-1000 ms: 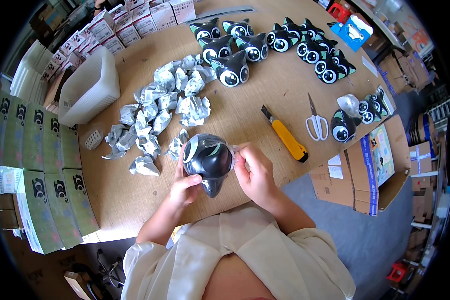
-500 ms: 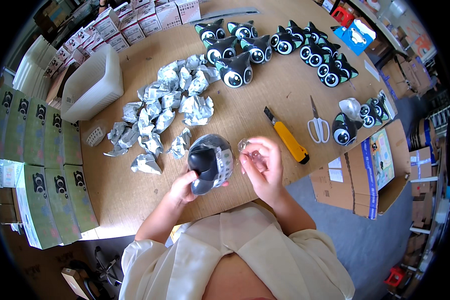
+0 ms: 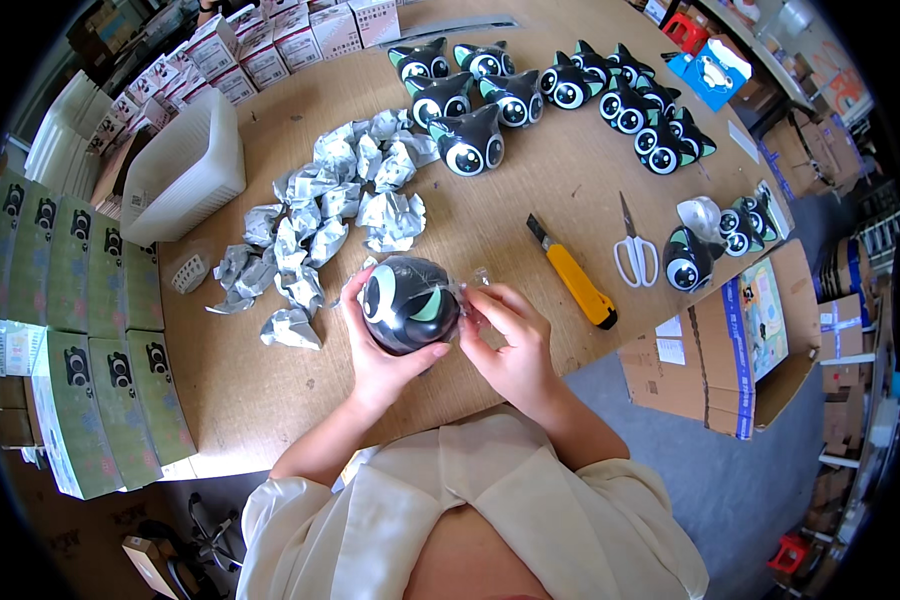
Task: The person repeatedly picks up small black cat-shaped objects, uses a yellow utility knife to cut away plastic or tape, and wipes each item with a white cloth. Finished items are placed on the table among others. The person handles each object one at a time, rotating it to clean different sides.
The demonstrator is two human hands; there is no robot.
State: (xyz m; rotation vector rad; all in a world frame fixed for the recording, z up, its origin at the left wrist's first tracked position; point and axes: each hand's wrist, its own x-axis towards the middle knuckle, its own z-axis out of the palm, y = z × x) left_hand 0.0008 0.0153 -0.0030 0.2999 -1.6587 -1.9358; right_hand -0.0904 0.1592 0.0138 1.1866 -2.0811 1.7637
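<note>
A glossy black cat-head figure (image 3: pixel 400 308) with big white-ringed eyes and a green inner ear rests in my left hand (image 3: pixel 378 362), whose fingers wrap round its left and lower side. Clear film seems to cover it. At its right edge my right hand (image 3: pixel 515 345) pinches a crumpled bit of clear plastic film (image 3: pixel 478 290) between thumb and fingers. Just beyond the figure lie crumpled silver-grey paper wads (image 3: pixel 310 215). To the right on the table are a yellow box cutter (image 3: pixel 575 275) and white-handled scissors (image 3: pixel 635 255).
More black cat heads (image 3: pixel 470 140) stand at the back of the table, others at the right edge. A white plastic basket (image 3: pixel 190 165) sits left, beside stacked green boxes (image 3: pixel 90 270). Small white boxes (image 3: pixel 290 40) line the far left. An open carton (image 3: pixel 720 350) is right of the table.
My left hand has turned the cat head so its eye and ear now face up. My right hand has moved left against its edge, pinching the film there.
</note>
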